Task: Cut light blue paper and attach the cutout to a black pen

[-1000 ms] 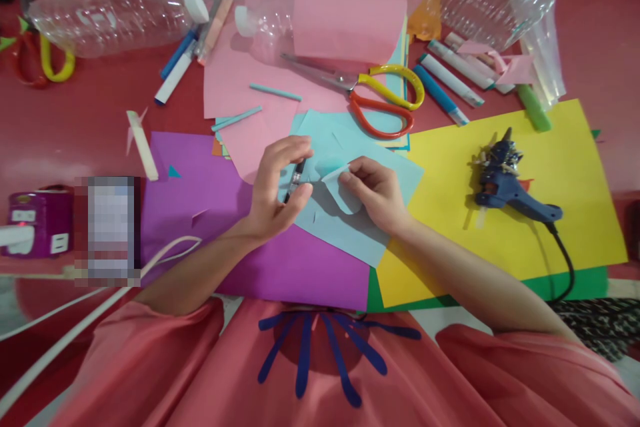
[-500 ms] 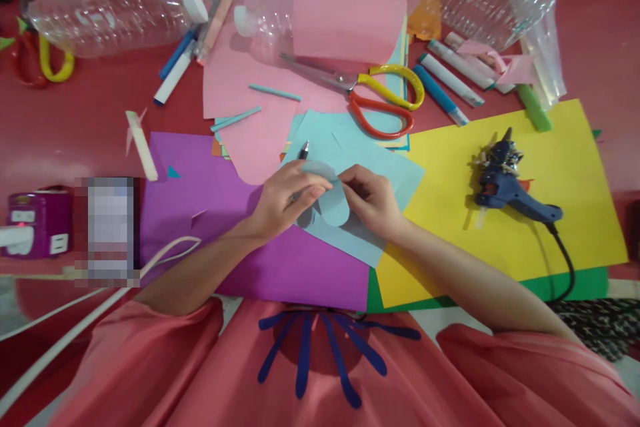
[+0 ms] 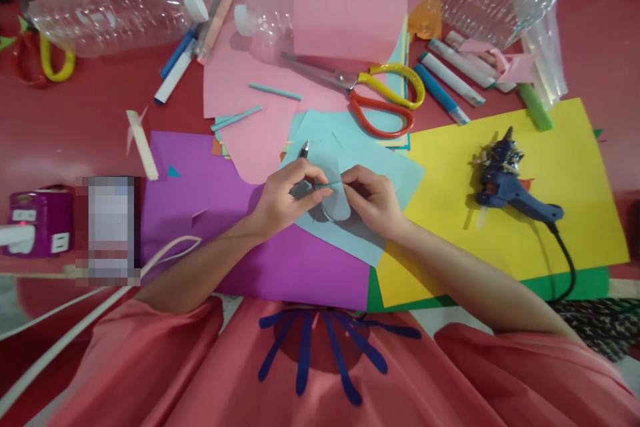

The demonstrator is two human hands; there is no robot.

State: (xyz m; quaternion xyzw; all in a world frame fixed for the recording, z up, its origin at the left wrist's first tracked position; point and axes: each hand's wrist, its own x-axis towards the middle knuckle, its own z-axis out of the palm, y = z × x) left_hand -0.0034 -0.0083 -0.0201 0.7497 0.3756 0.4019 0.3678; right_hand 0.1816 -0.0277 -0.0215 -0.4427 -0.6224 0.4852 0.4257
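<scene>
Between my hands is a small light blue paper piece [image 3: 341, 205] with a rounded lower end. My left hand [image 3: 283, 199] pinches its upper edge between thumb and forefinger. On the other side, my right hand [image 3: 374, 200] grips that edge with thumb and fingers. The edge looks like a thin, rolled or folded line running between the fingertips. Beneath lies a light blue sheet [image 3: 395, 170], with a pen tip [image 3: 305, 148] showing beyond my left hand. Two thin blue paper rolls, one nearer [image 3: 236, 119] and one farther [image 3: 275, 91], rest on pink paper [image 3: 255, 147].
Scissors [image 3: 345, 81] lie beyond my hands, near a pink-wrapped bottle [image 3: 350, 25]. A glue gun [image 3: 517, 197] sits on yellow paper [image 3: 430, 240] at right. Purple paper [image 3: 300, 273], a phone [image 3: 110, 227] and a cable [image 3: 75, 337] are at left. Markers [image 3: 453, 79] and clear bottles [image 3: 120, 17] lie farther back.
The fingers of my left hand have shifted on the paper piece. Its upper part, which stood up above those fingers, now shows as a thin edge between both hands.
</scene>
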